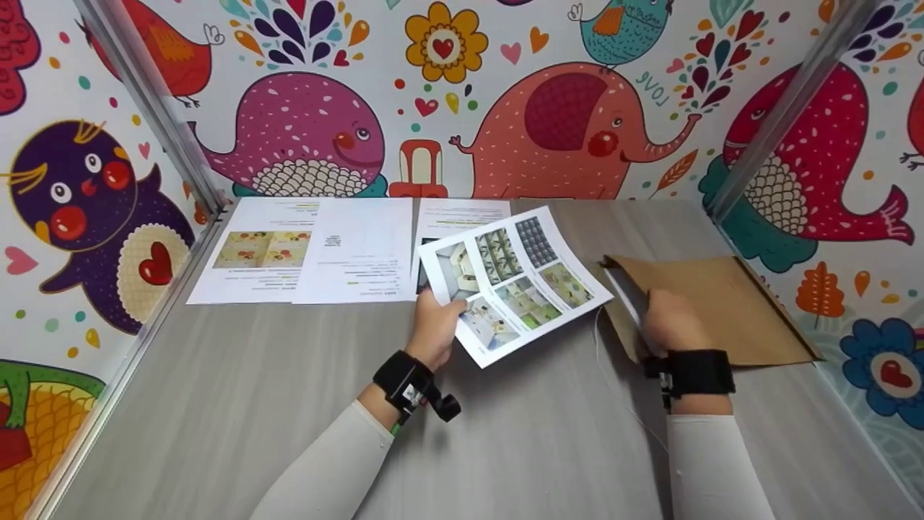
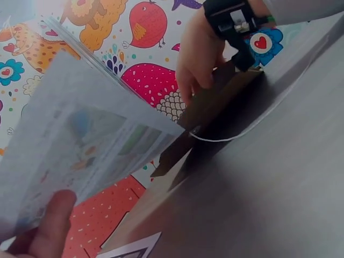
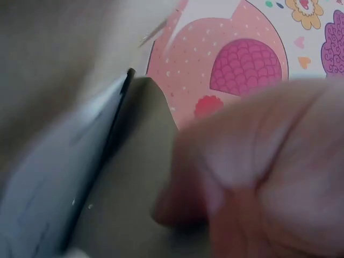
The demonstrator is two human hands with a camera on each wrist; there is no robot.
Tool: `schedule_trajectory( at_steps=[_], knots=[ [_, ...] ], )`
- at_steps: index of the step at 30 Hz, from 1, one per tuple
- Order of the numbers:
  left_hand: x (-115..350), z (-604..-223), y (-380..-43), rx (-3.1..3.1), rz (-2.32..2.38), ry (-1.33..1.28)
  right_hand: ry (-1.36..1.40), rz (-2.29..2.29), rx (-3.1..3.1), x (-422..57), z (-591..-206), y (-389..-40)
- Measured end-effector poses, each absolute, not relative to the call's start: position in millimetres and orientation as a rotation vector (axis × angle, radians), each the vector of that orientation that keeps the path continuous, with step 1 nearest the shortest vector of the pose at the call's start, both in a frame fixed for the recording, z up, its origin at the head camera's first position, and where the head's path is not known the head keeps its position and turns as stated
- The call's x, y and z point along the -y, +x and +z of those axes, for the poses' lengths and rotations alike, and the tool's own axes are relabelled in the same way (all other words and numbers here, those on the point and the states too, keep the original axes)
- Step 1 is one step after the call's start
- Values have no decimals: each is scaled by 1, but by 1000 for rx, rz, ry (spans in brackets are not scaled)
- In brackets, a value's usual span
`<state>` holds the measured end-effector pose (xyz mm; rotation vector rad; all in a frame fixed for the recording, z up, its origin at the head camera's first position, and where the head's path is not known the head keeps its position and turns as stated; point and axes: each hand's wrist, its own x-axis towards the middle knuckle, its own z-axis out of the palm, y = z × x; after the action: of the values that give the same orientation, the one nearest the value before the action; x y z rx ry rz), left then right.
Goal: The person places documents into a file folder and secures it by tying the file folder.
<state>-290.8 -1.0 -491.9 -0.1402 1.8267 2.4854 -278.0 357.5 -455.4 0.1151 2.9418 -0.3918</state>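
My left hand (image 1: 433, 331) pinches a white sheet (image 1: 516, 289) printed with rows of small coloured pictures, thumb on its face. The sheet is held tilted over the middle of the table; the left wrist view shows its back, with print showing through. At the right, my right hand (image 1: 675, 320) grips a brown paper envelope (image 1: 751, 310) near its gaping mouth, fingers curled. White paper (image 3: 70, 166) shows inside the mouth in the right wrist view. A thin white string (image 2: 226, 140) trails from the envelope onto the table.
At the back left of the grey table (image 1: 289, 419) lie a printed page with a coloured picture (image 1: 263, 249), a text page (image 1: 361, 249) overlapping it, and another page (image 1: 462, 211) partly covered by the held sheet. Patterned walls with metal corner posts (image 1: 155, 101) enclose the table.
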Motion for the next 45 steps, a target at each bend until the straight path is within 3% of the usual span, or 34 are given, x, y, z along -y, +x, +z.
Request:
schedule_trajectory(
  at_steps=[5,15,26,35,45],
  knots=[
    [-1,-488,-288,-1828,2462,-121,97,-305,-3062,-359,-466,-280],
    [1,-485,-292,-1836,2462,-156,405,-397,-3063,-351,-494,-282],
    [-3,-489,-287,-1779,2477,-117,534,-533,-3083,-347,-488,-284],
    [5,-476,-288,-1740,2431,-68,540,-678,-3135,-334,-473,-274],
    [31,-452,-288,-1846,2318,67,393,-682,-3192,-332,-483,-269]
  ],
)
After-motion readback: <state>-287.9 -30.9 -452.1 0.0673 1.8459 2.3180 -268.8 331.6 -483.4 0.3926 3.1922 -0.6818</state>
